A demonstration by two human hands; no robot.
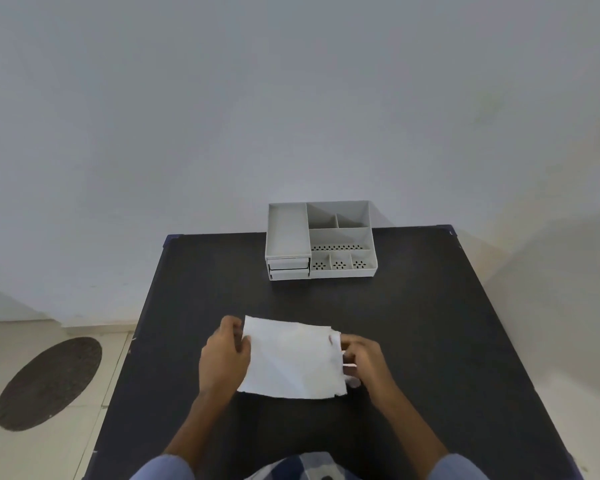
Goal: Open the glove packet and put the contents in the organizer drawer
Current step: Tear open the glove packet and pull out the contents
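Both hands, left hand [225, 355] and right hand [362, 358], pinch opposite edges of the white glove packet [291, 358] above the worktop [430, 323]; an uneven tear could spill its contents.

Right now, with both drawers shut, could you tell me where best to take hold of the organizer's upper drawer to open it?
Probably at the front face of the upper drawer, from the near side. It sits closed under the tray at the organizer's left, above the lower drawer, so only its front is exposed. Whether it has a handle, I cannot tell.

Dim, even light; soft wide-angle blur
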